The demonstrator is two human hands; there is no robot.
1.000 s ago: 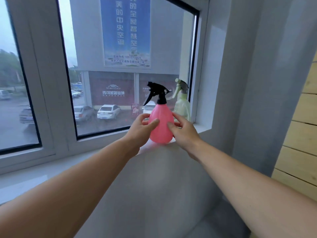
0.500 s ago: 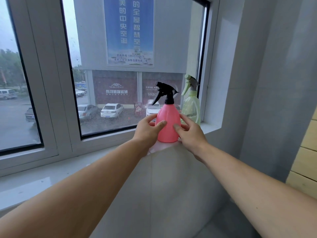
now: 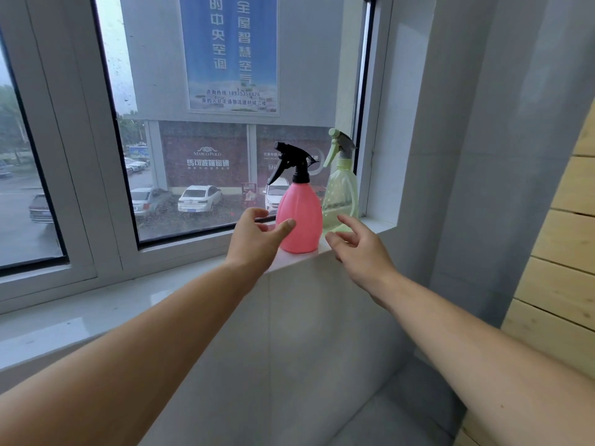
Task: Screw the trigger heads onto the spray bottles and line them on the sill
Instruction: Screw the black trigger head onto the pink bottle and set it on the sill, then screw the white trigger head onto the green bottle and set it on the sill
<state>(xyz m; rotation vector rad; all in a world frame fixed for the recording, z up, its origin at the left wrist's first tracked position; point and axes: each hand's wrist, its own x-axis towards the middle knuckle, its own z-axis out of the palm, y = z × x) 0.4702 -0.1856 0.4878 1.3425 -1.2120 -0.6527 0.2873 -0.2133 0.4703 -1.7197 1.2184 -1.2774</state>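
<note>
Right of centre in the frame, on the white sill: pink spray bottle, upright, close to the sill's front edge. Black trigger head seated on its neck, nozzle pointing to the frame's left. Just beside it on the right, nearer the window corner: pale green spray bottle, also upright, topped with a grey and green trigger head facing the same way. Cannot tell whether the two bottles touch.

Lower left of the pink bottle: left grip, loose, fingers gently curved, grasping nothing. Thumb tip overlapping the bottle's side; cannot tell whether in contact or just in front. Lower right of the bottle: right grip, likewise slack, fingers spread, grasping nothing, clear of the pink bottle and crossing in front of the green one's base. Bare forearms running down to both lower corners.

Behind the bottles: window with white frames, a blue poster with Chinese text high on the glass, parked cars beyond. Below the sill: grey wall. Far right edge: pale wooden planks.
</note>
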